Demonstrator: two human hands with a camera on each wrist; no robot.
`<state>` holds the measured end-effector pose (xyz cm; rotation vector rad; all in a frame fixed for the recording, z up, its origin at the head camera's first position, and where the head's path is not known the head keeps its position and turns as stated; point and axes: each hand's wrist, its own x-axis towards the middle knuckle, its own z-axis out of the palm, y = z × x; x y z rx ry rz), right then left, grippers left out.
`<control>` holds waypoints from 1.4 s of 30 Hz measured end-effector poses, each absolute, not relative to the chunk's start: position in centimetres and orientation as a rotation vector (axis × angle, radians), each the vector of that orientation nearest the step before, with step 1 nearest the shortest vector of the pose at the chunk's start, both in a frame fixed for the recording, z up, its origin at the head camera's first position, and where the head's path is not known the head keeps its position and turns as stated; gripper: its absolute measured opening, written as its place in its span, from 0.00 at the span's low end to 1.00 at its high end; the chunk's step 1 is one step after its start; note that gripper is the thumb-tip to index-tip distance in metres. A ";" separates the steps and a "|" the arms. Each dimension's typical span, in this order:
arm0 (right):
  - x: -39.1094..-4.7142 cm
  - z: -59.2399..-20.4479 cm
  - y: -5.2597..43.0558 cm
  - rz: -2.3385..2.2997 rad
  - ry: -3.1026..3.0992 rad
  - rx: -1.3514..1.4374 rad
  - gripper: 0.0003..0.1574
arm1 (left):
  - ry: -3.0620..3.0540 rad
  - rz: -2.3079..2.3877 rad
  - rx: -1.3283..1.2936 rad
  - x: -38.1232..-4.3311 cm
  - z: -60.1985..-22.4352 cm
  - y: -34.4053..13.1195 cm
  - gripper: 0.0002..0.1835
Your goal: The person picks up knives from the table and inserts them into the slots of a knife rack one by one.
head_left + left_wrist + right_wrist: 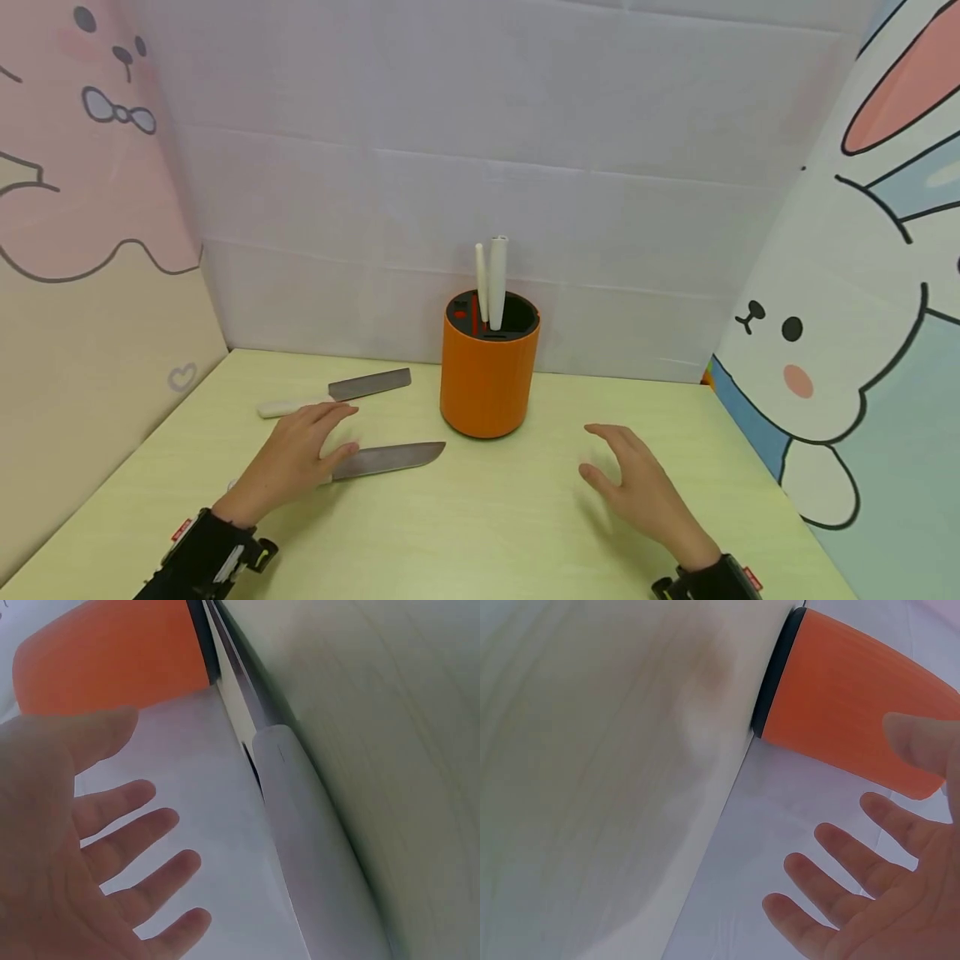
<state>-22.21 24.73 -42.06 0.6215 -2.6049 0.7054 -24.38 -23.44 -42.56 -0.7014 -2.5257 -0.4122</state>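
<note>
An orange round knife block (pixel 487 383) with a black slotted top stands at the back middle of the table. Two white handles (pixel 498 283) stick up from it. To its left lie two knives: a square-ended one (pixel 371 384) farther back and a broader, pointed one (pixel 390 460) in front. My left hand (pixel 288 458) hovers over their handle ends, fingers spread and holding nothing; it partly hides the front knife's handle. In the left wrist view a white knife handle (pixel 315 840) lies beside the hand. My right hand (pixel 641 492), loosely spread, floats right of the block with nothing in it.
The pale yellow tabletop (pixel 480 533) meets a white cloth wall (pixel 450 167) at the back. Printed side panels stand left and right, one with a rabbit (pixel 832 358). Black wrist straps (pixel 213 550) sit on both forearms.
</note>
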 end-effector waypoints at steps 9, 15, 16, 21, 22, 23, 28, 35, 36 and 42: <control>-22.1 -42.0 24.1 0.710 -2.601 0.658 0.33 | -2.725 -0.466 -0.657 -24.0 -42.1 -25.2 0.27; -22.0 -42.0 23.8 0.710 -2.622 0.659 0.33 | -2.823 -0.498 -0.678 -24.1 -42.1 -26.5 0.24; -22.0 -42.0 23.8 0.708 -2.624 0.658 0.33 | -2.838 -0.498 -0.687 -24.2 -42.1 -26.7 0.24; -21.9 -42.0 23.8 0.708 -2.629 0.656 0.32 | -2.917 -0.475 -0.719 -24.3 -42.1 -27.1 0.22; -21.9 -42.0 23.8 0.711 -2.630 0.658 0.32 | -2.934 -0.477 -0.720 -24.3 -42.1 -27.1 0.22; -21.9 -42.0 23.8 0.712 -2.631 0.659 0.32 | -2.951 -0.490 -0.721 -24.2 -42.0 -27.1 0.20; -21.9 -42.1 23.8 0.715 -2.633 0.662 0.32 | -2.991 -0.560 -0.728 -24.0 -41.9 -27.3 0.17; -21.9 -42.3 23.7 0.718 -2.615 0.675 0.32 | -3.012 -0.585 -0.789 -24.1 -42.1 -27.5 0.15; -21.9 -42.3 23.7 0.719 -2.613 0.678 0.32 | -3.014 -0.592 -0.794 -24.1 -42.1 -27.5 0.15; -21.9 -42.5 23.7 0.735 -2.602 0.690 0.32 | -3.018 -0.591 -0.795 -24.0 -42.3 -27.5 0.16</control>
